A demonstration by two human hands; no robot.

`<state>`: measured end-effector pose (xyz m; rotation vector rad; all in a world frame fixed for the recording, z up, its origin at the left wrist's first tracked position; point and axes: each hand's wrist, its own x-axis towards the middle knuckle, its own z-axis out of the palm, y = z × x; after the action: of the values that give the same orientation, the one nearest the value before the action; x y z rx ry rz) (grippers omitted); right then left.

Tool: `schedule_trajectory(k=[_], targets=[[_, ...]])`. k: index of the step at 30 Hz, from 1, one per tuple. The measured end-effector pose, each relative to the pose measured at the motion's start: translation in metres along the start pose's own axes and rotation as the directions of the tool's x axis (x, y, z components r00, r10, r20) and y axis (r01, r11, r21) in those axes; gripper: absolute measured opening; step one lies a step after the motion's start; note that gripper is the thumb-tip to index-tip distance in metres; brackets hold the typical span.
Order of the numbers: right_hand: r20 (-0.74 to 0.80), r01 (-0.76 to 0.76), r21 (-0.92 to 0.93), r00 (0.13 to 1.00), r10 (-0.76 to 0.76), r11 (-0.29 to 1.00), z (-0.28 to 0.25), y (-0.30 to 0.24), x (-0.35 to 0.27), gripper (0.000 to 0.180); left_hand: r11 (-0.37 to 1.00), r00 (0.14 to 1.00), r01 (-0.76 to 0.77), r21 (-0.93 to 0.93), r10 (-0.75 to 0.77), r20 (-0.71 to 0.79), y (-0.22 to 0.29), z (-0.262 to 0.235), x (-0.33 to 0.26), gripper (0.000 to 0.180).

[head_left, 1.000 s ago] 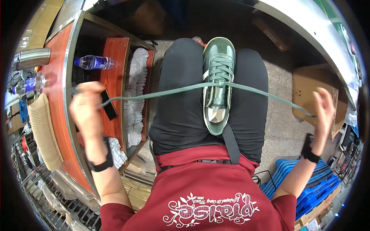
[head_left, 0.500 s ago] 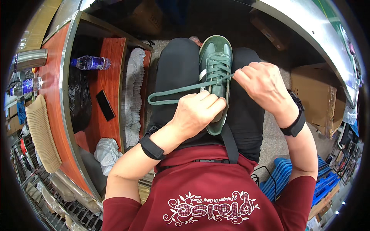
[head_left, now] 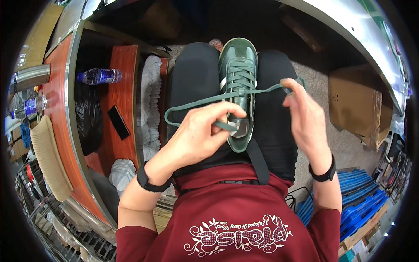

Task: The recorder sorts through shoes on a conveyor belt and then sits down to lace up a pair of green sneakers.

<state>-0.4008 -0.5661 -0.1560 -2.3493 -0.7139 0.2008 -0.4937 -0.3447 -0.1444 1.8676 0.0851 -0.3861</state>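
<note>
A dark green shoe (head_left: 238,56) with white side stripes rests on my lap between my thighs, toe pointing away from me. Its green shoelace (head_left: 192,105) is threaded through the eyelets and crosses at the top. My left hand (head_left: 201,131), beside the shoe's opening, is closed on one lace, which loops out to the left and comes back between the fingers. The other lace end stretches right over my thigh. At this end is my right hand (head_left: 306,115), slightly blurred, thumb and forefinger apart, a fingertip overlapping the lace.
On the left, a red-brown wooden shelf (head_left: 118,91) holds a water bottle (head_left: 101,76), a phone (head_left: 118,122) and a black plastic bag (head_left: 87,107). A cardboard box (head_left: 355,105) and blue plastic crates (head_left: 353,196) stand at right. A metal table edge (head_left: 345,26) curves overhead.
My right hand has moved right and lower, its fingers parting, and the right lace now extends across the thigh. My left hand has shifted left, with a lace end showing between its fingers.
</note>
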Motion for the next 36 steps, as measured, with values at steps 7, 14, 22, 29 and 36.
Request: schedule_trajectory(k=[7,14,22,29,36], targets=[[-0.124,0.078,0.103,0.990,-0.065,0.992,0.044,-0.002,-0.006,0.010,0.703,0.839,-0.189,0.685,0.478,-0.260,-0.022,0.039,0.033,0.020],[-0.207,0.100,0.061,0.974,-0.086,0.993,0.054,-0.001,-0.003,0.009,0.672,0.819,-0.163,0.722,0.500,-0.281,-0.028,0.050,0.035,0.021],[-0.195,0.069,0.139,0.980,-0.041,0.988,0.060,0.002,0.001,0.014,0.677,0.814,-0.162,0.718,0.503,-0.290,-0.029,0.051,0.037,0.025],[-0.123,0.169,0.164,0.981,-0.150,0.972,0.064,-0.014,-0.025,0.041,0.704,0.784,-0.218,0.676,0.539,-0.307,-0.042,0.045,0.044,0.016],[-0.028,0.472,-0.106,0.878,-0.477,0.875,0.054,-0.010,-0.027,0.040,0.836,0.957,-0.219,0.502,0.285,-0.057,0.005,0.027,-0.015,0.011]])
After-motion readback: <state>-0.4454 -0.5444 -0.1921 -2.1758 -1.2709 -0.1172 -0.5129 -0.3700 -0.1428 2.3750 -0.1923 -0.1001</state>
